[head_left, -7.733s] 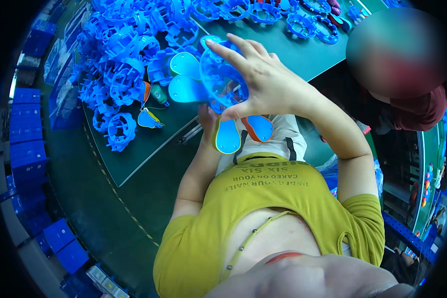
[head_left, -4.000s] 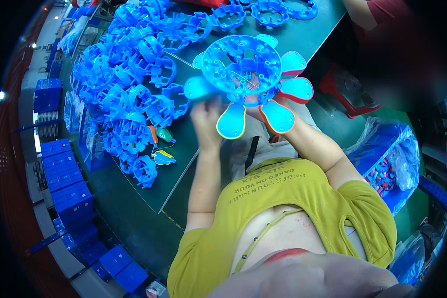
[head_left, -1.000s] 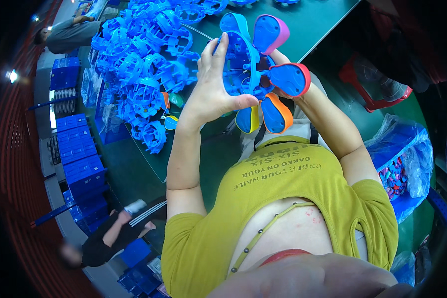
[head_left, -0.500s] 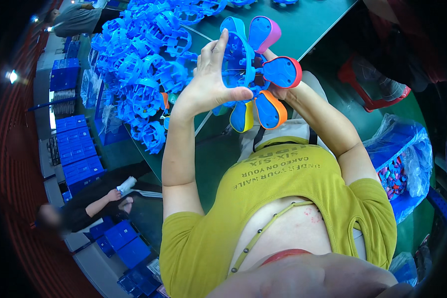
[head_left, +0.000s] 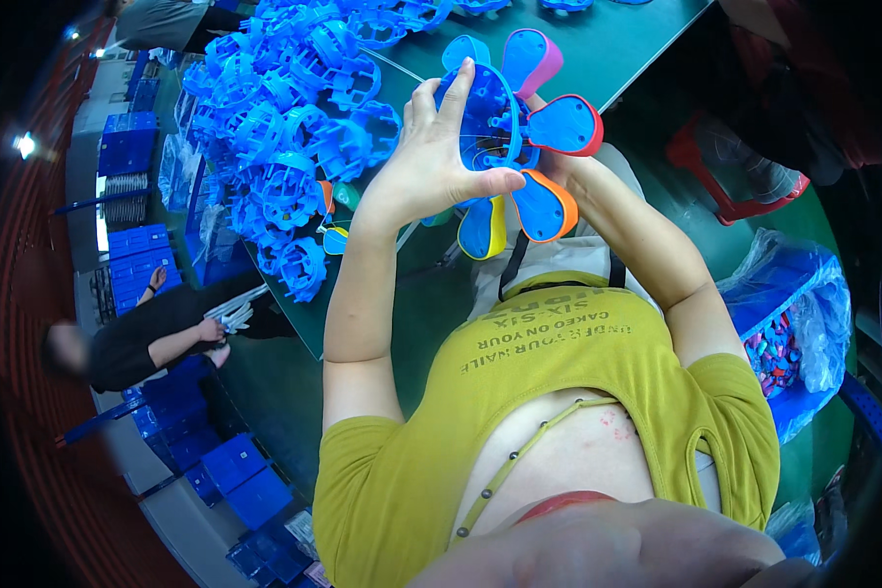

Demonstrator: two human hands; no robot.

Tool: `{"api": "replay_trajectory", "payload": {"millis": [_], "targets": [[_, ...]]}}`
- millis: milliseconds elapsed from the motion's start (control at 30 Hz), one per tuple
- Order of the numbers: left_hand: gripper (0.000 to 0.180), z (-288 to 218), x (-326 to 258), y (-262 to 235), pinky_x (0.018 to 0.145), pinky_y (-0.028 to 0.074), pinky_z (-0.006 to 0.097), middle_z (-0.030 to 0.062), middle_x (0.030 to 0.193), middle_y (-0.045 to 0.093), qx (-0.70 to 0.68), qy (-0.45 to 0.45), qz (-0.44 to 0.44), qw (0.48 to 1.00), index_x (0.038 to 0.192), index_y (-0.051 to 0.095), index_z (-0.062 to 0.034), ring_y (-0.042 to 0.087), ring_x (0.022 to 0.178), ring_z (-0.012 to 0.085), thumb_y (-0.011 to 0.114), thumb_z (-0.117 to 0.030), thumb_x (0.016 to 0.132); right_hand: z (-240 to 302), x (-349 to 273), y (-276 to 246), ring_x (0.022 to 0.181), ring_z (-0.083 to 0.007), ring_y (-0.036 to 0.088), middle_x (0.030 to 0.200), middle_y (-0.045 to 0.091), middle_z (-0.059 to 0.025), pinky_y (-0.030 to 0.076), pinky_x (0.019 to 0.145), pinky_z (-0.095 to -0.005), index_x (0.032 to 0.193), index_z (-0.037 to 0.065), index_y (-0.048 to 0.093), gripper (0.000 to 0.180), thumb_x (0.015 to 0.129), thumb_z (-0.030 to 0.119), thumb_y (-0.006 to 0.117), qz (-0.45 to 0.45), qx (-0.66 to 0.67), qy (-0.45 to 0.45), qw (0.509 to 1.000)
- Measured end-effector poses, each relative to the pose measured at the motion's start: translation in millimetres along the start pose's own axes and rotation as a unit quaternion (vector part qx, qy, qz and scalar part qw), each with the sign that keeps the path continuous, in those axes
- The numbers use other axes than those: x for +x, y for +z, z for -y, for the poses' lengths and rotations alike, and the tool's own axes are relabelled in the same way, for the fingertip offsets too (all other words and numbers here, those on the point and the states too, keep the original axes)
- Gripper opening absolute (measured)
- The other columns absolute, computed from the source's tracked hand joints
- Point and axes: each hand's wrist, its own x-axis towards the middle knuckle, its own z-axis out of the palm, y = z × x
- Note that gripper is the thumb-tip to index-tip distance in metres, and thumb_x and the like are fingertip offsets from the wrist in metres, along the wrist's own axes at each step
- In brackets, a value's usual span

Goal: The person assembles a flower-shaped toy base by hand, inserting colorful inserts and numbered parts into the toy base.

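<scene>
Between my hands is a round blue plastic frame [head_left: 490,108] with petal-shaped paddles around it. Their faces are blue, and their rims differ: a pink-rimmed petal [head_left: 531,64], a red one [head_left: 564,125], an orange one [head_left: 545,208], a yellow one [head_left: 481,231] and a light-blue one [head_left: 465,51]. My left hand [head_left: 431,157] is curved around the frame's left side, fingertips at the upper rim and thumb at the lower. Thin wires show inside the ring. My right hand [head_left: 562,167] holds the frame from behind on the right; the petals hide most of its fingers.
A heap of blue plastic frames [head_left: 284,127] covers the green table [head_left: 637,39] at left, with a loose yellow-rimmed petal [head_left: 335,240] by its edge. At right stand a red stool [head_left: 720,196] and a plastic-lined blue bin [head_left: 784,294] of small colourful pieces. A co-worker [head_left: 137,343] is at left.
The petalled frame has shifted slightly right and turned, so its ring shows more openly. My left hand has moved right with it. The co-worker at left has shifted upward in the picture.
</scene>
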Motion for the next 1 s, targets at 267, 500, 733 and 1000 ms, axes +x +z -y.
{"api": "replay_trajectory", "payload": {"millis": [267, 500, 733, 1000], "targets": [[0.137, -18, 1, 6, 0.120, 0.020, 0.056, 0.0302, 0.157, 0.022, 0.122, 0.014, -0.040, 0.992, 0.163, 0.010, -0.0213, 0.022, 0.147, 0.0493, 0.079, -0.077, 0.059, 12, 3, 4, 0.122, -0.0280, 0.063, 0.143, 0.058, -0.0106, 0.055, 0.098, -0.0489, 0.146, 0.016, 0.051, 0.060, 0.104, 0.057, 0.039, 0.027, -0.003, 0.061, 0.998], [0.116, -24, 16, 7, 0.120, 0.014, 0.058, 0.0292, 0.160, 0.024, 0.068, 0.111, -0.084, 0.988, 0.162, 0.022, -0.0215, 0.019, 0.152, 0.0428, 0.064, -0.083, 0.072, 11, -22, 28, 0.116, -0.0256, 0.066, 0.137, 0.061, -0.0099, 0.058, 0.092, -0.0430, 0.145, 0.016, 0.051, 0.064, 0.103, 0.063, 0.037, -0.039, -0.054, 0.024, 0.997], [0.102, -21, 19, 8, 0.117, 0.017, 0.059, 0.0236, 0.157, 0.032, 0.024, 0.095, -0.061, 0.993, 0.155, 0.039, -0.0263, 0.026, 0.149, 0.0422, 0.059, -0.085, 0.074, 15, -30, 35, 0.114, -0.0240, 0.067, 0.132, 0.063, -0.0091, 0.060, 0.088, -0.0387, 0.144, 0.016, 0.051, 0.067, 0.101, 0.066, 0.037, -0.068, -0.045, 0.004, 0.997], [0.097, -21, 22, 15, 0.117, 0.018, 0.059, 0.0241, 0.157, 0.032, 0.029, 0.073, -0.062, 0.995, 0.155, 0.041, -0.0258, 0.026, 0.149, 0.0417, 0.060, -0.079, 0.076, 16, -30, 32, 0.115, -0.0234, 0.066, 0.134, 0.061, -0.0109, 0.060, 0.088, -0.0361, 0.145, 0.014, 0.049, 0.077, 0.097, 0.073, 0.036, -0.042, -0.175, -0.001, 0.984]]}}
